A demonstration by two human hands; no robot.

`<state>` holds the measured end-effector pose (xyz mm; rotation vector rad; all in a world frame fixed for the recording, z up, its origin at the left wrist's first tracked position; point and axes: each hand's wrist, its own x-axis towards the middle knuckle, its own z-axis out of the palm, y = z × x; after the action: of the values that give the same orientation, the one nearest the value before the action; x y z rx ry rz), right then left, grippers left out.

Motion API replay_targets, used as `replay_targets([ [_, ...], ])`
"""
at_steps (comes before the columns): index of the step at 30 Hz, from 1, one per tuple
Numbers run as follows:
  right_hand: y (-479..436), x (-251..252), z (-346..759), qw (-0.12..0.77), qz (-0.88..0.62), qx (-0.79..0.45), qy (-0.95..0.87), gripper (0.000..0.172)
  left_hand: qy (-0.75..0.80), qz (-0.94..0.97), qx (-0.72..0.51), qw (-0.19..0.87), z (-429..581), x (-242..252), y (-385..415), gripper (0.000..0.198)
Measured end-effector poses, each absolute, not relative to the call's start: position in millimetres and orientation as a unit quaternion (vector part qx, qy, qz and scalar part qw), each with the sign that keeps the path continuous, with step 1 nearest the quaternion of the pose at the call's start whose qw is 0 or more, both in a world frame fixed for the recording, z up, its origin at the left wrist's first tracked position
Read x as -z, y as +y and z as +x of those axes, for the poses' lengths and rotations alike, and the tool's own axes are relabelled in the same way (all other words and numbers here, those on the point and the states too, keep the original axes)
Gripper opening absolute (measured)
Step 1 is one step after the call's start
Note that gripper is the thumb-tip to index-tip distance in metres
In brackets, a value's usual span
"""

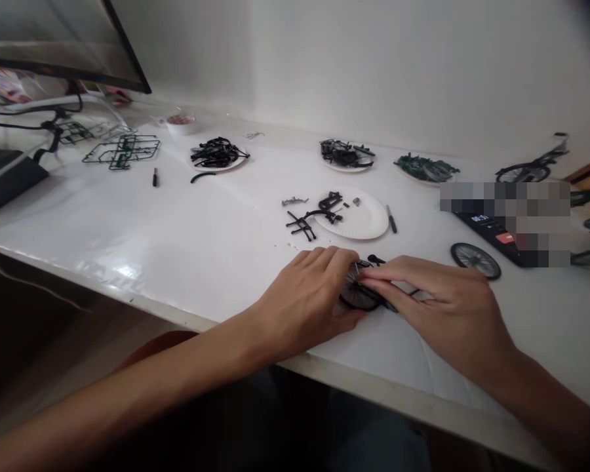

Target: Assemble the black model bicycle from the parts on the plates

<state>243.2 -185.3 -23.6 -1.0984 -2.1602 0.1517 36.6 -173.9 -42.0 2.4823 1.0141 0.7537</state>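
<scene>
A small black model bicycle part with a spoked wheel is at the table's front edge, between my hands. My left hand is wrapped round the wheel's left side, fingers over the top and thumb below. My right hand pinches at the wheel's upper right with thumb and forefinger; whatever is between those fingertips is too small to make out. A loose spoked wheel lies to the right. Behind my hands, a white plate bears black parts, with a black cross-shaped piece beside it.
Plates of black parts and green parts stand along the wall. Green frames, a screwdriver, another tool and a monitor are around. A phone and model bicycles stand right.
</scene>
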Motion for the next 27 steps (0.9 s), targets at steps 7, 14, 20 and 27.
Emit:
replay_targets([
  [7, -180, 23, 248, 0.342, -0.404, -0.106, -0.842, 0.014, 0.355, 0.878, -0.262, 0.184, 38, 41, -174, 0.048],
  [14, -180, 21, 254, 0.312, -0.396, -0.100, -0.858, 0.016, 0.336, 0.902, -0.246, 0.115, 34, 40, -176, 0.030],
  [20, -181, 24, 250, 0.328, -0.387, -0.060, -0.860, 0.017, 0.240, 0.948, -0.198, -0.059, 19, 29, -172, 0.025],
  [27, -181, 25, 247, 0.341, -0.398, -0.056, -0.850, 0.014, 0.157, 0.968, -0.177, -0.079, 12, 28, -162, 0.029],
])
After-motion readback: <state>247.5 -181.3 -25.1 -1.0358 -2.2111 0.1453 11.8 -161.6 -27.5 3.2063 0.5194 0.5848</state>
